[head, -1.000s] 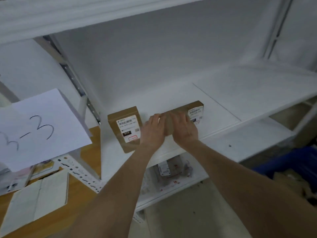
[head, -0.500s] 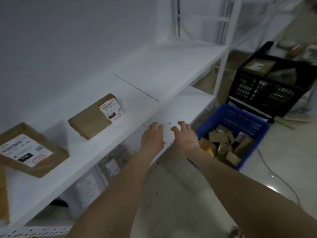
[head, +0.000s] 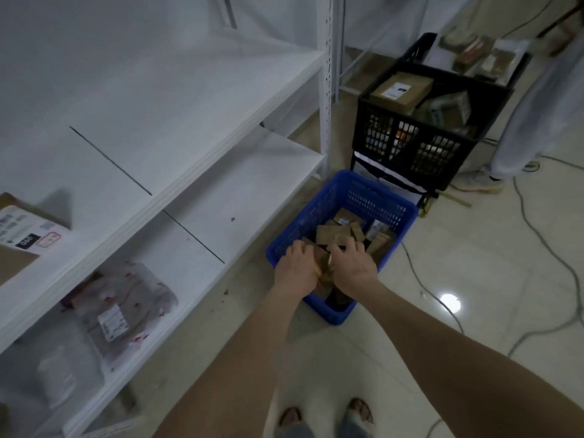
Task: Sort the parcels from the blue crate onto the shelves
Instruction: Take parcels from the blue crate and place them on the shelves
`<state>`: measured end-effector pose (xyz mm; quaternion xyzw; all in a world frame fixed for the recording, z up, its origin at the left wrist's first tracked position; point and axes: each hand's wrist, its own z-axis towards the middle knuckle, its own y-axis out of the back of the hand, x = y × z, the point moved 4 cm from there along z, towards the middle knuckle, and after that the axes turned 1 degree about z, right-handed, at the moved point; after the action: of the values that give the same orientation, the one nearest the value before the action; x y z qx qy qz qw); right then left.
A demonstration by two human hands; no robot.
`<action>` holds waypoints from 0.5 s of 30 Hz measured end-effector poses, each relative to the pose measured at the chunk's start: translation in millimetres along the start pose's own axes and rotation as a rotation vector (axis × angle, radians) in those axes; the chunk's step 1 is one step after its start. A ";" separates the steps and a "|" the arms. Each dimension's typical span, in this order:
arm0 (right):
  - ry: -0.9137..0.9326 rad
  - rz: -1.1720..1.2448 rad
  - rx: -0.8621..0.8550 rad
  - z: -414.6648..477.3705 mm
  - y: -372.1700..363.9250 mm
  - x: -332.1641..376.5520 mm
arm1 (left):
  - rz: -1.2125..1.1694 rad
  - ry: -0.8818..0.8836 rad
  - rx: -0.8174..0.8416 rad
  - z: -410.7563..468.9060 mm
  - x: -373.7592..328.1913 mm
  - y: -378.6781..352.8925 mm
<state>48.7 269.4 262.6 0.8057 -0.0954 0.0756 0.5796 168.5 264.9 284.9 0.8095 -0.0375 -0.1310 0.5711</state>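
Both arms down in the blue crate (head: 376, 197)
Left hand (head: 295, 263) and right hand (head: 354, 267) on parcels (head: 335, 233), grip unclear; black basket (head: 410, 147) just beyond.

floor (head: 474, 279) bears blue crate (head: 379, 197) and black basket (head: 410, 147).

Parcels (head: 333, 233) crowd the blue crate (head: 373, 202)

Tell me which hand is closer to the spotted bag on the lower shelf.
Left. The left hand reaches into the blue crate on the side facing the spotted bag; the right hand is just beyond it, farther from the shelf.
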 end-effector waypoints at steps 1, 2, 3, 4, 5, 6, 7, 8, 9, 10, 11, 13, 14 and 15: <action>-0.006 -0.008 0.025 6.1 -2.1 -10.4 | -0.002 0.010 0.018 8.4 -7.0 -5.4; -0.013 -0.011 0.040 13.2 -3.6 -19.3 | -0.007 0.017 0.032 17.3 -11.7 -10.4; -0.018 -0.011 0.051 21.3 -4.5 -26.5 | -0.012 0.022 0.046 26.2 -14.9 -14.6; -0.016 -0.014 0.063 31.8 -6.0 -33.8 | -0.018 0.030 0.057 37.1 -17.3 -18.0; -0.009 -0.018 0.072 39.3 -6.3 -37.9 | -0.015 0.034 0.063 43.9 -18.2 -19.7; 0.005 -0.026 0.081 48.2 -6.5 -41.0 | -0.012 0.039 0.061 51.9 -18.2 -21.7; 0.014 -0.029 0.098 60.3 -6.5 -45.4 | -0.012 0.053 0.065 63.7 -18.2 -25.6; 0.021 -0.031 0.109 73.0 -5.7 -49.2 | -0.008 0.067 0.071 75.8 -19.2 -28.5; 0.029 -0.041 0.112 86.3 -3.8 -53.0 | -0.004 0.080 0.075 88.7 -20.0 -29.5; 0.038 -0.058 0.116 101.4 -2.5 -57.6 | 0.000 0.085 0.082 103.8 -20.8 -31.1; 0.051 -0.064 0.122 118.6 -0.8 -62.4 | -0.015 0.095 0.090 122.1 -21.9 -32.5; 0.074 -0.079 0.146 153.0 2.3 -71.7 | -0.050 0.124 0.096 157.0 -22.6 -33.6; 0.084 -0.083 0.148 171.2 3.9 -78.4 | -0.065 0.143 0.096 175.1 -23.5 -35.0; 0.088 -0.083 0.147 180.6 5.0 -82.4 | -0.071 0.148 0.099 183.3 -24.5 -35.3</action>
<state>-30.4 102.0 190.9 0.8453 -0.0305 0.0935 0.5252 95.0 114.5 198.6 0.8451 0.0270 -0.0888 0.5265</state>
